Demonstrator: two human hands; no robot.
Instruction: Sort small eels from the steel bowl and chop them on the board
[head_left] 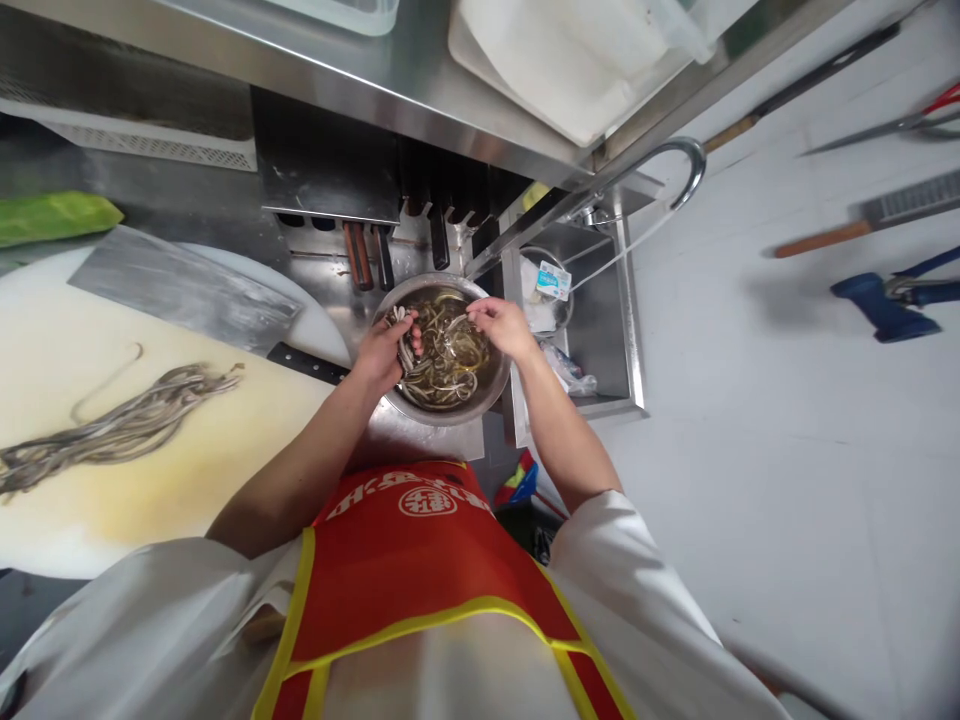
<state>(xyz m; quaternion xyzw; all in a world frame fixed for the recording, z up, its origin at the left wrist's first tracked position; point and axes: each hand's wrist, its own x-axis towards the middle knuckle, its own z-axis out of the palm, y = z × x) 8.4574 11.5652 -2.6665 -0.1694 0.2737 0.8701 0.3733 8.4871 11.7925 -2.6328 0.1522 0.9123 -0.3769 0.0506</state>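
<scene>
Both hands in a steel bowl of long thin strips, eel-like, olive-brown, sitting in liquid. Left hand is closed around a bunch of strips at the bowl's left rim, fingers curled, the bundle gathered in the fist, seemingly so slippery pieces don't slide off. Right hand at the upper right rim, fingertips pinching a strand or two, palm down. The bowl rests on the steel counter just beside a small sink with a curved faucet over it. To the left, a round pale cutting board carries a laid-out pile of similar grey strips, aligned lengthwise, plus a cleaver lying flat at the board's far edge. Knife handles hang in a rack behind the bowl. Red apron with yellow trim below.
</scene>
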